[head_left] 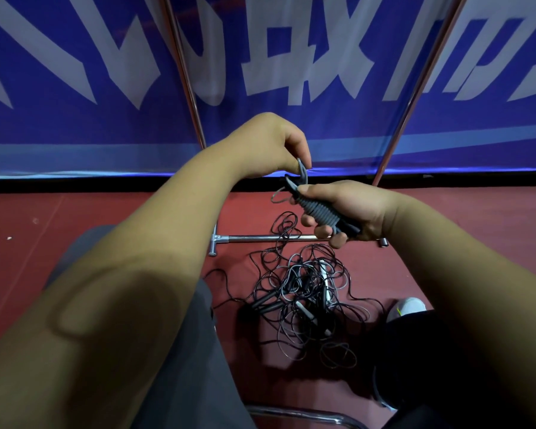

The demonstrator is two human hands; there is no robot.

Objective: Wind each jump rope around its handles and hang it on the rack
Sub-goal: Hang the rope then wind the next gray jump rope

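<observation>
A grey jump rope [318, 212], wound in tight coils round its paired handles, is held at the centre of the frame by the right grip [344, 212], whose fingers are curled closed around the bundle. The last free loop [302, 173] of cord is pinched between the thumb and fingertips of the left grip [270, 147], just above the bundle's upper end. The rack [415, 88] is seen behind as slanted metal poles against a blue banner [75, 125], its top out of view. A tangled pile of ropes [307, 292] is left on the red floor [106, 218] at lower centre. If the pinched loop is let go before being tucked in, the coils are likely to be sprung loose. A slack strand [279, 198] drooping beside the bundle could be snagged, and the knotted pile may be dragged up whole when the next rope is pulled
</observation>
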